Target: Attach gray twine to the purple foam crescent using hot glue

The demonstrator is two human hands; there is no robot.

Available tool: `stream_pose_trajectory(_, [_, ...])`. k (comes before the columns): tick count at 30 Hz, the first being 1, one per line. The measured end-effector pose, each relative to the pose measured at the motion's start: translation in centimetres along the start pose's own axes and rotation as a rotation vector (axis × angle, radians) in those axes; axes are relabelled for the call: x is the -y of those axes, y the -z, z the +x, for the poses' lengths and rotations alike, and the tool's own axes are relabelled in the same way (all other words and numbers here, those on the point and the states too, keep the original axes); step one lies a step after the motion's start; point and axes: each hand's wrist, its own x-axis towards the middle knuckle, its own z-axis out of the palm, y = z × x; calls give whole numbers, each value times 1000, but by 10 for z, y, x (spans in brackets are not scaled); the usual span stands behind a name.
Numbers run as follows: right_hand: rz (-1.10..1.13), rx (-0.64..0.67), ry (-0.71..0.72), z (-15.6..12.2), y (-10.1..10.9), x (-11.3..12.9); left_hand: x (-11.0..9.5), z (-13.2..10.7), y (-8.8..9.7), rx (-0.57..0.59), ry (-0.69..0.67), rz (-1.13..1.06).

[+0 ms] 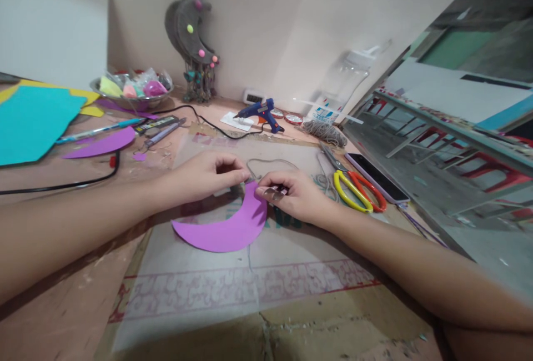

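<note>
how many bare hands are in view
2: the left hand by the upper end of the purple paper crescent, the right hand at its right edge.

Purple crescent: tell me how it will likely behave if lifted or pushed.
The purple crescent looks sheet-thin, so it is probably light. Its slender tip may bend first when lifted. Being flat, it would likely slide rather than roll.

Craft workshop, blue glue gun [255,110], scissors [340,171], cord bundle [327,132] and coloured sheets [41,122] on a worn surface [75,316], long table [453,126] and red stools [491,170] beyond, grey floor [499,244]
</note>
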Motion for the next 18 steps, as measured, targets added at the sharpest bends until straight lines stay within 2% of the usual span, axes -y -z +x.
stream_pose_trajectory(8, [-45,2,37,-2,2,1,-3,-1,1,69,23,-117])
stream_pose_trajectory(12, [-63,-20,52,-2,2,0,-4,-3,1,31,32,-190])
stream_pose_trajectory(15, [-70,-34,56,-2,2,-1,-3,-2,1,-10,9,-165])
stream_pose_trajectory(18, [-89,-42,66,-2,2,0,0,0,2,9,3,-105])
